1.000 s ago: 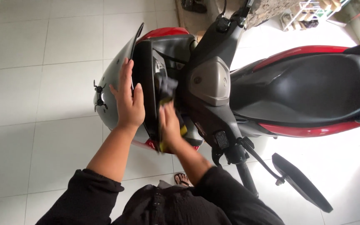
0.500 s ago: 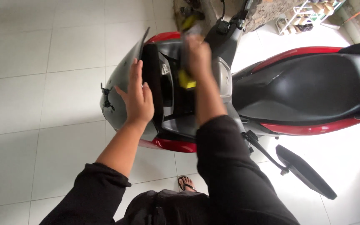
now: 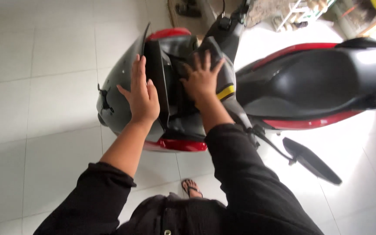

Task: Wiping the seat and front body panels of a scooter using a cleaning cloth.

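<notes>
1. My left hand [image 3: 141,96] lies flat and open on the scooter's grey front panel [image 3: 118,82], steadying it.
2. My right hand [image 3: 202,79], fingers spread, presses a dark cloth [image 3: 221,78] with a yellow stripe onto the handlebar cover.
3. I judge even, flat pressure wipes best.

No packages, labels, signs or screens can be made out in this view.

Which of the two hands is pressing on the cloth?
The right hand, fingers spread on the grey cloth; the left hand rests flat on the grey front panel.
</notes>
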